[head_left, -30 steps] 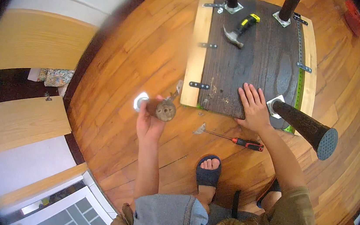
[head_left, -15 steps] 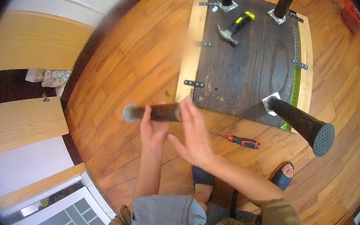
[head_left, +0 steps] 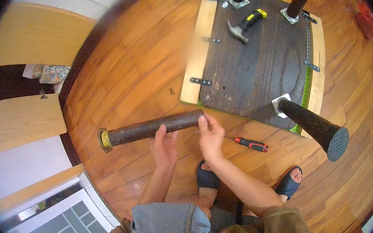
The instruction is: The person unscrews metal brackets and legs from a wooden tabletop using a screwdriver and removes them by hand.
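Observation:
A loose dark-brown table leg (head_left: 148,130) slants above the floor, its yellowish end with a metal plate (head_left: 104,139) pointing left. My left hand (head_left: 165,148) is closed round the middle of the leg from below. With thumb and fingers, my right hand (head_left: 211,136) grips its right-hand end. Beyond them lies an upturned dark tabletop (head_left: 255,64) with pale wood side strips. One attached leg (head_left: 315,125) stands at its near right corner, and two more legs (head_left: 297,5) rise at the far side.
A claw hammer (head_left: 247,25) rests on the tabletop. On the floor near my right hand is a red-and-black screwdriver (head_left: 251,144). A green tape measure strip (head_left: 307,83) runs along the right strip. Open wooden cabinet fronts (head_left: 22,122) stand at left; my sandalled feet (head_left: 288,182) are below.
The loose leg has swung so its length shows, and its plated end has moved left and nearer me. My right hand has gone from flat against the leg's end to gripping it.

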The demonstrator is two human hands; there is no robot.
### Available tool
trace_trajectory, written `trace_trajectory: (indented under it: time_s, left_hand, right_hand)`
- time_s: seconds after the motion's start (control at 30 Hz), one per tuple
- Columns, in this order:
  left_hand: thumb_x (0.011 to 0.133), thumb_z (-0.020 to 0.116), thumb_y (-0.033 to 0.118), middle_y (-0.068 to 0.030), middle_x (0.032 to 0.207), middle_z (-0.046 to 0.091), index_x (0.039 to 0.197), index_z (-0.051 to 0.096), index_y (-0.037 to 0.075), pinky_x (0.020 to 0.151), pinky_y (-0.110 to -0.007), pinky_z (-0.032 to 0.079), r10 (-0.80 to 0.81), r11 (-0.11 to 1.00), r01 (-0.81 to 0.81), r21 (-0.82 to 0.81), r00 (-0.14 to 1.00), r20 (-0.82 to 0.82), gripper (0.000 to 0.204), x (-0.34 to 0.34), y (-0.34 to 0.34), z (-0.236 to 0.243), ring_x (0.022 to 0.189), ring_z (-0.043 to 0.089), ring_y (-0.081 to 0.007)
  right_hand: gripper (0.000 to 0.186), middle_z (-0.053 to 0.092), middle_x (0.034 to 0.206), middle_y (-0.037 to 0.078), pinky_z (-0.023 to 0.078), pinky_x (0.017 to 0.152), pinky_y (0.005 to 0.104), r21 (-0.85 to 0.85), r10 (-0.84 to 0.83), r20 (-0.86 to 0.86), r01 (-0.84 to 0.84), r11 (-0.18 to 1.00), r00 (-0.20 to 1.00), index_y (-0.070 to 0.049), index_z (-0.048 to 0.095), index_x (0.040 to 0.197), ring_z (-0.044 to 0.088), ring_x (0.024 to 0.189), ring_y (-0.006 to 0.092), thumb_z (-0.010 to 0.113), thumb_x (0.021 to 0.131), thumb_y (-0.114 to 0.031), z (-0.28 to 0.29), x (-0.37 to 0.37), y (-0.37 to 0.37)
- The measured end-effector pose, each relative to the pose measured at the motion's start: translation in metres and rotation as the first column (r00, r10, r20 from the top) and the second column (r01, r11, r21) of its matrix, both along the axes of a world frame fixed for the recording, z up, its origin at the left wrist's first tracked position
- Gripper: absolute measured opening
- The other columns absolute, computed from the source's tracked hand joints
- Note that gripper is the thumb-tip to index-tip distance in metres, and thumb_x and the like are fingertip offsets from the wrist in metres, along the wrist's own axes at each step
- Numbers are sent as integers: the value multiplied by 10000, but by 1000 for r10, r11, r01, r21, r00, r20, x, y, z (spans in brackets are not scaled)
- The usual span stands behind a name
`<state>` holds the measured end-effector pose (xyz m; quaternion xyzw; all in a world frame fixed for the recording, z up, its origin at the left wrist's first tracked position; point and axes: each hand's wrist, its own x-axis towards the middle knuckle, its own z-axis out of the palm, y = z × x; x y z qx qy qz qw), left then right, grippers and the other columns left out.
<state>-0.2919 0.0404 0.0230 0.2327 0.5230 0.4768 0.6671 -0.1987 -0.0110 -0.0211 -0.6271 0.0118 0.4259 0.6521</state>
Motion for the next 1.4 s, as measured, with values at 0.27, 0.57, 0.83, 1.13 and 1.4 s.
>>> trace_trajectory:
  time_s: [0.27,0.57,0.83,1.13,1.4]
  left_hand:
    - [773,608,-42,-109,1124,565,1156,498,20,922,-313,418,-254,878,393,275,867,-429,403,27,34,14,1056,525,-181]
    - [701,598,55,-144,1171,556,1132,501,30,998,-432,376,-546,834,531,148,834,85,443,13,98,-6,1144,503,-298]
    - [692,620,168,-141,1148,567,1092,544,29,1016,-448,362,-427,885,458,-84,869,250,430,1,130,-40,1137,491,-309]
    - [739,616,131,-143,1136,566,1091,542,23,1008,-464,384,-537,836,543,-82,840,84,376,20,139,-15,1109,518,-301]
    - [745,691,97,-19,945,564,1081,532,85,728,-276,493,-486,778,626,-52,547,-681,372,86,88,30,845,565,-134]
  right_hand:
    - [209,608,807,34,462,588,218,13,-93,-249,99,995,964,29,616,953,557,665,85,579,906,-171,-15,36,21]
    - [281,621,883,114,537,658,251,153,-90,-450,177,972,888,67,521,1084,630,783,158,622,850,-49,-9,44,18]
    - [229,642,833,101,535,596,241,175,-1,-617,139,975,787,39,551,925,640,686,155,686,818,-113,6,36,39]
    - [288,642,818,123,548,621,264,151,-33,-696,191,970,717,25,581,859,652,710,186,621,878,-260,-5,37,49]
    - [487,616,942,208,552,717,354,174,7,-846,263,949,534,54,484,1062,640,841,287,532,906,-405,-39,35,42]
